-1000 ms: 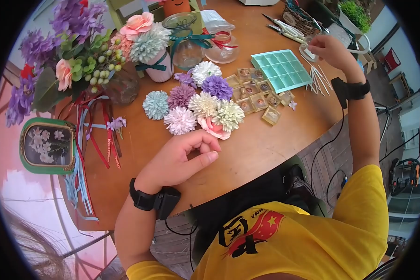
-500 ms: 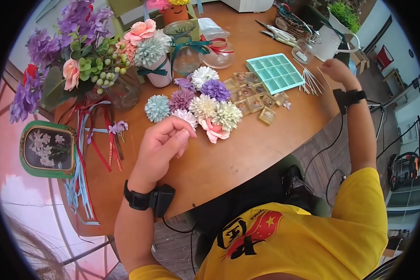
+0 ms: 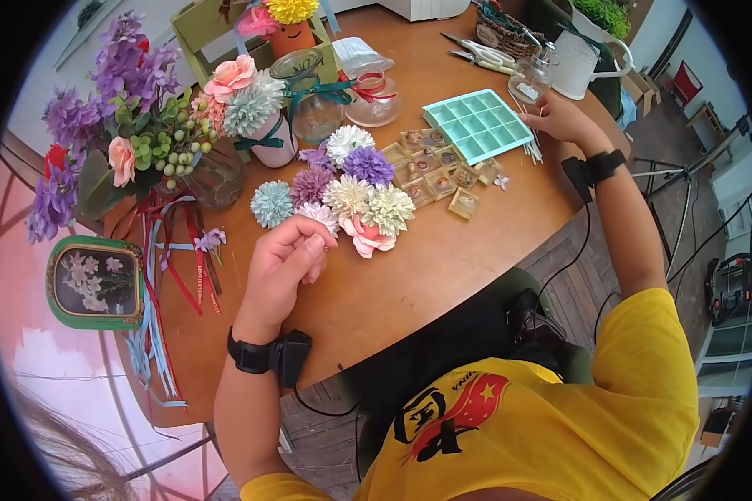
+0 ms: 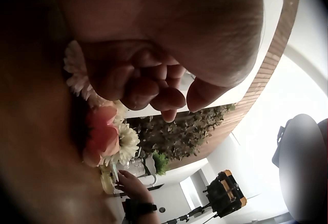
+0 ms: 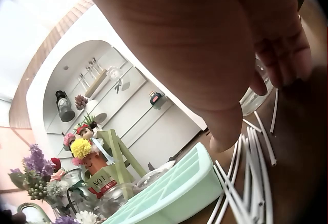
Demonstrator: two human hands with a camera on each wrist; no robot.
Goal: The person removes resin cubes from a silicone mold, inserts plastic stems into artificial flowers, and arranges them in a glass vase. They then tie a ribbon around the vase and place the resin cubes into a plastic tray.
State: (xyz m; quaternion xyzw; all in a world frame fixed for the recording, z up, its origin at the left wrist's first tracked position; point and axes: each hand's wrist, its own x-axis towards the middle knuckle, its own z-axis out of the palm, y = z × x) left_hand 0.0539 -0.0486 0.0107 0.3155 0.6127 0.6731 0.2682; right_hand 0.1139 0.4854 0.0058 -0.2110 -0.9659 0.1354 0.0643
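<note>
Over the white sticks (image 3: 534, 153) beside the mint-green compartment tray (image 3: 480, 125), the right hand (image 3: 570, 123) reaches with its fingers loosely bent. In the right wrist view this hand (image 5: 205, 45) hangs above the sticks (image 5: 253, 173), thumb near the tray's corner (image 5: 174, 193); no held thing is visible. The left hand (image 3: 280, 267), fingers loosely curled and empty, is just in front of the flower heads, left of the pink flower (image 3: 366, 236). Small clear amber squares (image 3: 430, 171) lie between the flowers and the tray.
Scissors (image 3: 491, 58), a glass bottle (image 3: 533, 77) and a white watering can (image 3: 575, 63) stand or lie at the back right. Glass jars (image 3: 317, 113) and a purple bouquet (image 3: 130, 63) stand back left, ribbons (image 3: 152, 313) and a green frame (image 3: 96, 284) at the left.
The right hand has come away from beside the glass bottle to the sticks near the tray. The left hand has drawn back leftward from the pink flower. The head view has shifted slightly.
</note>
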